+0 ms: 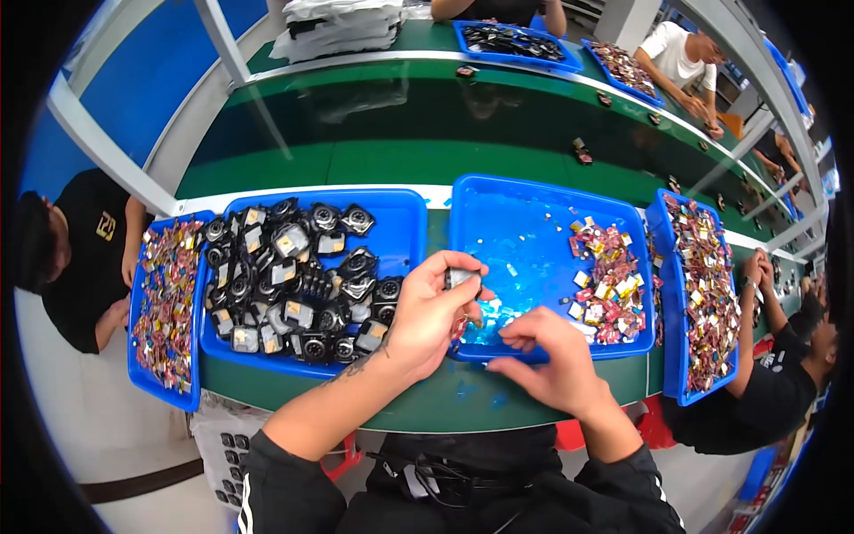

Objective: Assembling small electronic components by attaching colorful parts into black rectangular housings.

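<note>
The left hand pinches a grey-topped device; the right hand, half-open, looks empty.

Went pretty much all black. Had on a loose black left sleeve and a matching right sleeve, both cut short, with white stripes along the outer sides. Sported dark tattoo linework on the left forearm, toward the hand end. Wore black clothing off the worktop's near edge too, with thin dark cords tangled there plus a small pale patch. Went bare on the left hand and right hand.
</note>
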`<state>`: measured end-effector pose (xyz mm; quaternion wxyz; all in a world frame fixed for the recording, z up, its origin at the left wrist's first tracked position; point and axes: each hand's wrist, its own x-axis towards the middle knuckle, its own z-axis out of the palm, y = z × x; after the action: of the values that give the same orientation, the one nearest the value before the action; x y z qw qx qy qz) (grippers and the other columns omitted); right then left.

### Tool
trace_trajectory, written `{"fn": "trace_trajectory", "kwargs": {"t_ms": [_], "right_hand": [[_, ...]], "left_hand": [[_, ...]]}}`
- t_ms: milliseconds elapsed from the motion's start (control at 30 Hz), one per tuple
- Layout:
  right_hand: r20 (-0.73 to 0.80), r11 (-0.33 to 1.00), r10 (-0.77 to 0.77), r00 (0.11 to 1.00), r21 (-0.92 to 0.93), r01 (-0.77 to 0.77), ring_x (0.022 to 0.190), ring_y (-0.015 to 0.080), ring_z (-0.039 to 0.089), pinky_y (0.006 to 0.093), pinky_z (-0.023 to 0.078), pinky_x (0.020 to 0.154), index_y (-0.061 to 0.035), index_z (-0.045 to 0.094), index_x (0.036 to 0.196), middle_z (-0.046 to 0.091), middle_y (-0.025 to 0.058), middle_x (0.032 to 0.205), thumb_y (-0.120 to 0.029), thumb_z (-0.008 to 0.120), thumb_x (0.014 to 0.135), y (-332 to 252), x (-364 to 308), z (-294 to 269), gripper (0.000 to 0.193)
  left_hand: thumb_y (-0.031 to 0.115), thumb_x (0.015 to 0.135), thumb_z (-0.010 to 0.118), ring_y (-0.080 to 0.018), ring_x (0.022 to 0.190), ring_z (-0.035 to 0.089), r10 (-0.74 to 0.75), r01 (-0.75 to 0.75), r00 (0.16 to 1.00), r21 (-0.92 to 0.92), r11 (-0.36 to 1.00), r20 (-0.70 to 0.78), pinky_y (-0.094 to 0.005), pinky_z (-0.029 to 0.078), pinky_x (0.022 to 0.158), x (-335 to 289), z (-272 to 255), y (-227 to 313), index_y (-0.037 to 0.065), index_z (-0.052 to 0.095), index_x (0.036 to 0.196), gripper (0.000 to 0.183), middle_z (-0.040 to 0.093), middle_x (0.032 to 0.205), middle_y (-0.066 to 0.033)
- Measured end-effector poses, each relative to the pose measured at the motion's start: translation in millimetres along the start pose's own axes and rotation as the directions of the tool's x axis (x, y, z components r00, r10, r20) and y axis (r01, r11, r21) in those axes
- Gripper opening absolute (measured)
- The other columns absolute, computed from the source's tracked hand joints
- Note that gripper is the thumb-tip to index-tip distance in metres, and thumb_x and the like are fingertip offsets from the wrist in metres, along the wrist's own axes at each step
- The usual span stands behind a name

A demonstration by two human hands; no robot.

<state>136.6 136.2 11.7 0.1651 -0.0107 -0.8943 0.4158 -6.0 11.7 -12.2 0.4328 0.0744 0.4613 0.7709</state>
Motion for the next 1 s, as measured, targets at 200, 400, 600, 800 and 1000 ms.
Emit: {"fn": "trace_trajectory", "kwargs": {"t_ms": [200, 400, 600, 800, 1000], "right_hand": [[-0.134, 0.953, -0.211, 0.968, -0.25, 0.173, 0.075, 0.0239, 0.065, 0.0331, 0.052, 0.06, -0.0055, 0.057, 0.105, 0.062, 0.0073, 0.091, -0.015, 0.081, 0.071, -2.2, -0.6, 51.5, 0.043], [-0.192, 0.969, -0.243, 0.951, -0.101, 0.227, 0.069, 0.0184, 0.065, 0.0292, 0.052, 0.057, -0.0025, 0.066, 0.092, 0.063, 0.007, 0.081, -0.003, 0.076, 0.075, -13.3, 7.9, 40.7, 0.02], [-0.263, 0.891, 0.291, 0.92, 0.426, -0.159, 0.073, 0.0194, 0.063, 0.0263, 0.051, 0.069, 0.0, 0.063, 0.086, 0.064, 0.0095, 0.084, 0.005, 0.066, 0.082, -4.4, -4.7, -2.4, 0.006], [-0.003, 0.969, 0.085, 0.996, 0.234, -0.082, 0.099, 0.0249, 0.062, 0.0357, 0.05, 0.084, -0.0015, 0.065, 0.088, 0.065, 0.0082, 0.093, -0.006, 0.07, 0.083, 1.1, 15.9, -4.1, 0.008], [0.015, 0.622, 0.342, 0.939, 0.745, -0.239, 0.08, 0.0084, 0.06, 0.0243, 0.051, 0.07, 0.0012, 0.062, 0.093, 0.064, 0.0035, 0.088, -0.008, 0.061, 0.094, 8.5, 16.8, 10.4, 0.01]], "left_hand": [[0.001, 0.094, 0.056, -0.0166, 0.091, 0.059, -0.072, 0.074, 0.997, -0.284, 0.956, 0.017, -0.0245, 0.05, 0.07, 0.1, -0.5, -1.0, 0.004, 0.053, 0.102, 0.01, 0.059, 0.108, -0.0098], [0.0, 0.094, 0.053, -0.018, 0.093, 0.06, 0.035, -0.03, 0.999, -0.224, 0.974, 0.019, -0.0263, 0.05, 0.072, -3.1, 0.6, 6.2, 0.006, 0.048, 0.116, 0.023, 0.059, 0.114, -0.0118], [-0.002, 0.094, 0.053, -0.0161, 0.102, 0.06, 0.43, -0.479, 0.874, 0.25, 0.842, 0.224, -0.0274, 0.051, 0.085, -1.3, 4.9, 12.4, 0.002, 0.045, 0.128, 0.036, 0.058, 0.124, -0.0149], [-0.009, 0.082, 0.064, -0.0146, 0.099, 0.061, 0.186, -0.273, 0.958, 0.499, 0.823, 0.217, -0.0246, 0.051, 0.082, -22.0, 0.1, 21.7, 0.001, 0.046, 0.134, 0.057, 0.058, 0.103, -0.0075], [-0.009, 0.08, 0.068, -0.0106, 0.093, 0.061, 0.201, -0.281, 0.918, 0.205, 0.938, 0.341, -0.0237, 0.049, 0.079, -19.4, 13.6, 19.4, -0.005, 0.046, 0.132, 0.057, 0.064, 0.106, -0.0111]]}}
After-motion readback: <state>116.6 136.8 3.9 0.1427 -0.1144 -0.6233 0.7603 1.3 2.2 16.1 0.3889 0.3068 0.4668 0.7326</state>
